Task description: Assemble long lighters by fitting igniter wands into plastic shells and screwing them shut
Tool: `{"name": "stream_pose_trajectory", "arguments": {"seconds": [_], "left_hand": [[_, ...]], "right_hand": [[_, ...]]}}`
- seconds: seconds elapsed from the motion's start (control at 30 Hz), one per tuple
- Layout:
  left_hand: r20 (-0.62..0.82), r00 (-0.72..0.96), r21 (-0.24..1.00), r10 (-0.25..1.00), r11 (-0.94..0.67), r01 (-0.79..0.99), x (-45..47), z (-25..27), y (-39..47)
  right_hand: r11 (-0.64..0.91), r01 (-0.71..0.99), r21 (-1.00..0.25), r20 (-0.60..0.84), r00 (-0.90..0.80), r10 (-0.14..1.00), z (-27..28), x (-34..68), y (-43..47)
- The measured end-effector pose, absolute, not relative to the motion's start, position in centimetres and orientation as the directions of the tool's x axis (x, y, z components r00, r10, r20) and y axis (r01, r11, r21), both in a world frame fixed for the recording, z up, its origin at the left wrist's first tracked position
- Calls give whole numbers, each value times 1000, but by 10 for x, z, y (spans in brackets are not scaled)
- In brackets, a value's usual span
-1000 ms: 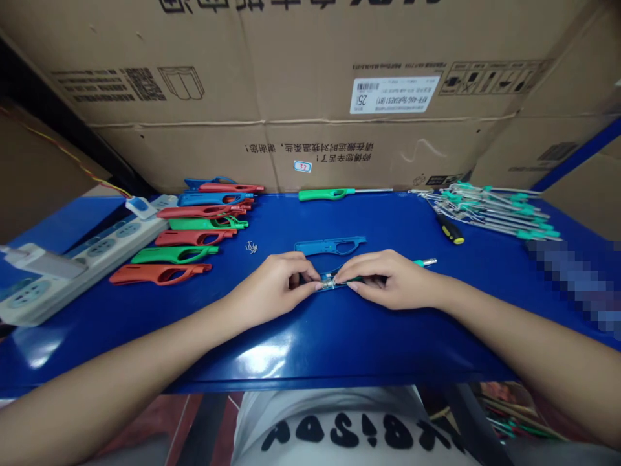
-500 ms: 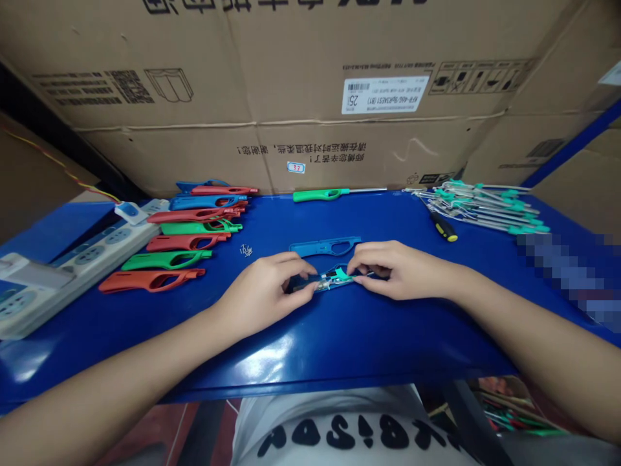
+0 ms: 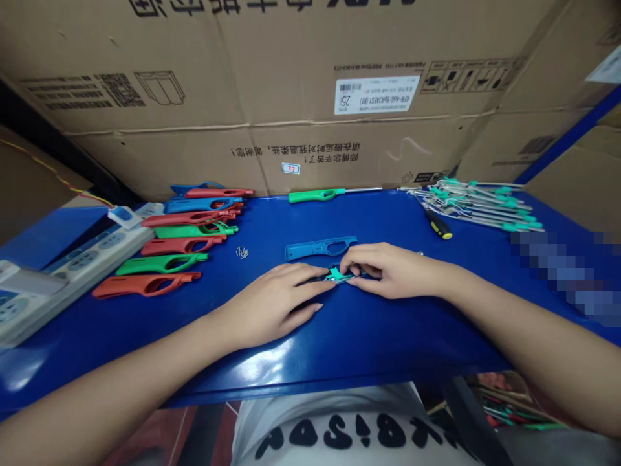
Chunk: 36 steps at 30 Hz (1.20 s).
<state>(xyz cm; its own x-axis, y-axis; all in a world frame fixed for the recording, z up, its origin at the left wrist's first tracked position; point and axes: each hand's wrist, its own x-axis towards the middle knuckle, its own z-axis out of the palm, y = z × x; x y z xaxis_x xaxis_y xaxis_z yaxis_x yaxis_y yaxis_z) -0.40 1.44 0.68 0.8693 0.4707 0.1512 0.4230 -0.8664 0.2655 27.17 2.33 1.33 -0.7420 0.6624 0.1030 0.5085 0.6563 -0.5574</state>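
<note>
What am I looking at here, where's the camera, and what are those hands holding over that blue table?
There's no machine: these are one person's bare hands, filmed by a head-worn camera looking forward and down. The right hand seems to pinch a small teal plastic part; the left hand has its fingertips against the same work, thumb apart. Fingers hide the details. Just beyond lies an open blue plastic shell half. On the shiny blue table you'll also see, at left, a white power strip, coloured plastic handles and tiny silver screws; at right, a black-and-yellow screwdriver beside piled metal rods with teal fittings.
</note>
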Motion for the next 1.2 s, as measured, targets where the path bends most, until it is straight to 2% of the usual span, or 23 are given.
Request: {"name": "stream_pose_trajectory", "arguments": {"seconds": [0.2, 0.5, 0.7, 0.9, 1.2], "left_hand": [[163, 873, 290, 459, -868, 402, -4, 5, 16], [187, 861, 329, 472, -856, 398, -4, 3, 16], [182, 864, 324, 469, -858, 398, -1, 2, 16], [179, 862, 313, 473, -858, 406, -2, 4, 16], [155, 854, 352, 497, -835, 422, 1, 2, 13]], "right_hand": [[655, 477, -586, 148, -732, 665, 9, 272, 26], [586, 494, -643, 98, -706, 702, 8, 274, 29], [460, 545, -701, 47, -609, 792, 5, 270, 29], [381, 536, -754, -34, -610, 792, 8, 270, 30], [374, 545, -750, -39, -601, 798, 8, 270, 30]]}}
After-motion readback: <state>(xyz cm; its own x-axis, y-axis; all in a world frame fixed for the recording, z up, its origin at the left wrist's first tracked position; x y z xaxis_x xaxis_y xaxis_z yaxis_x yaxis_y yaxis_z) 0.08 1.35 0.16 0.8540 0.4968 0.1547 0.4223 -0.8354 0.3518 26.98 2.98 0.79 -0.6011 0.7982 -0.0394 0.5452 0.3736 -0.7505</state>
